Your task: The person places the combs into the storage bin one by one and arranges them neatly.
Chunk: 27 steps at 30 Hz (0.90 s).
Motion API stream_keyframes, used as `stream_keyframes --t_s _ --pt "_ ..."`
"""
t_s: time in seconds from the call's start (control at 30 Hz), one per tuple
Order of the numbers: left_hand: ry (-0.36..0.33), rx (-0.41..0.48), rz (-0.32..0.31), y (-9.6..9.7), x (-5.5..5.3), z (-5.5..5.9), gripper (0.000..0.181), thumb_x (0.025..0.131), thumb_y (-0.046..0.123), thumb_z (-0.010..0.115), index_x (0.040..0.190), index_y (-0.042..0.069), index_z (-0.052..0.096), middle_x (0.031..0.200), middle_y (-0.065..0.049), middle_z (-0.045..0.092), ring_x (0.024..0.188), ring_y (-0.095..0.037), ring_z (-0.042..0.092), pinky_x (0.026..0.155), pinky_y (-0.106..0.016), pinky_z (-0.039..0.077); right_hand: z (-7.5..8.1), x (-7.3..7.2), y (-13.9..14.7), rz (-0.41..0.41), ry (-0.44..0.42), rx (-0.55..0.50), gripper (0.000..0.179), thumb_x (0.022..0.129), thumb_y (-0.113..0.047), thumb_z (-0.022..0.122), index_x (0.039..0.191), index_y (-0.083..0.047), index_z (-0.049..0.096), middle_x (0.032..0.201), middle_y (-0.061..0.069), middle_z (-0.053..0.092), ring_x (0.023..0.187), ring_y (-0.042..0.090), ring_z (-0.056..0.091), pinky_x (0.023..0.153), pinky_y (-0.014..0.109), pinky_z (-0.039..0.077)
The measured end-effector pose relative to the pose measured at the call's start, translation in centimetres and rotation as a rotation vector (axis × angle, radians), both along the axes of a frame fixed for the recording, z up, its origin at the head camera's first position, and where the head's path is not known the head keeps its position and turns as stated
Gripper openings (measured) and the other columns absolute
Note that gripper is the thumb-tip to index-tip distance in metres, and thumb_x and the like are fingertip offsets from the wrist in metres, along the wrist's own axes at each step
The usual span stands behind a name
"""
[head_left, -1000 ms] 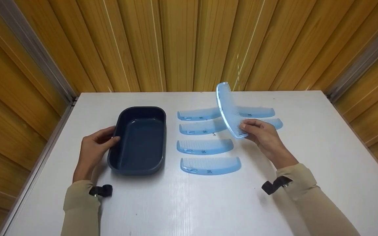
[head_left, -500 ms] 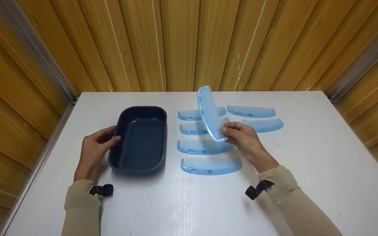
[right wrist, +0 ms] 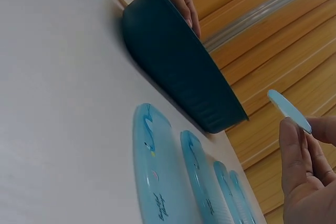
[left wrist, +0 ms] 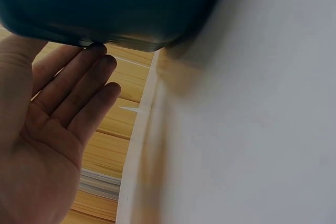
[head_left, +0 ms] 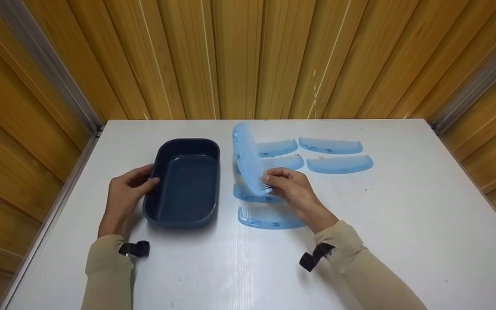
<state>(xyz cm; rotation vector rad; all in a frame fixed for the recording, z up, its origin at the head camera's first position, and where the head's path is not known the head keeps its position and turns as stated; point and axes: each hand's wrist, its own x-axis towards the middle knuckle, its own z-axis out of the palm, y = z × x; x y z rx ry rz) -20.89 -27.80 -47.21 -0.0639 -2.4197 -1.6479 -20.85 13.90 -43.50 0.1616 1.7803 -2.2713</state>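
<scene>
The comb (head_left: 248, 161) has neared the left fingers (head_left: 138, 173) gripping the box (head_left: 187, 189), right fingers (head_left: 281, 173) pinching its probably light, stiff body, best held by the end.

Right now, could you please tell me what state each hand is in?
Left hand: closed, holding the dark blue container.
Right hand: closed, pinching a light blue comb.

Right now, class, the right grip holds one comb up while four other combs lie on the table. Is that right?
Wrong count: six other combs lie on the table, not four, as the head view shows. The right grip does hold one comb up.
</scene>
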Motion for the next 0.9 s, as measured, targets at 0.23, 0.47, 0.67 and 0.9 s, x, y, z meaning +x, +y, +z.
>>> stream_keyframes --t_s 0.23,0.47,0.67,0.9 --pt "0.0 -0.003 0.01 0.1 -0.1 0.1 0.043 0.095 0.019 0.084 0.135 0.004 0.073 0.125 -0.015 0.074 0.103 -0.008 0.07 0.086 -0.017 0.055 -0.3 0.2 -2.0 0.022 0.018 0.003 0.02 0.096 -0.007 0.079 0.113 0.002 0.072 0.106 0.011 0.072 0.088 0.019 0.069 0.078 0.027 0.059" --pt "-0.003 -0.006 0.018 0.1 0.0 0.0 0.043 0.096 0.019 0.083 0.135 0.005 0.073 0.125 -0.015 0.074 0.104 -0.008 0.07 0.088 -0.016 0.054 -0.3 0.4 -4.7 0.054 0.013 -0.007 0.022 0.095 -0.008 0.08 0.113 0.003 0.073 0.105 0.012 0.073 0.09 0.02 0.071 0.081 0.03 0.061" --pt "0.004 0.002 0.016 0.1 0.1 0.0 0.043 0.096 0.017 0.083 0.134 0.004 0.073 0.125 -0.015 0.074 0.104 -0.008 0.07 0.087 -0.016 0.055 0.2 0.5 -6.5 0.072 0.003 0.015 0.024 0.096 -0.011 0.081 0.115 0.002 0.074 0.107 0.012 0.074 0.09 0.02 0.072 0.081 0.03 0.061" --pt "-0.004 0.009 0.003 0.1 0.1 0.1 0.045 0.096 0.02 0.083 0.136 0.004 0.072 0.128 -0.015 0.073 0.106 -0.007 0.07 0.088 -0.016 0.055 0.3 0.7 -7.9 0.076 0.008 -0.016 0.024 0.096 -0.011 0.081 0.114 0.003 0.074 0.109 0.013 0.074 0.093 0.021 0.073 0.085 0.032 0.061"
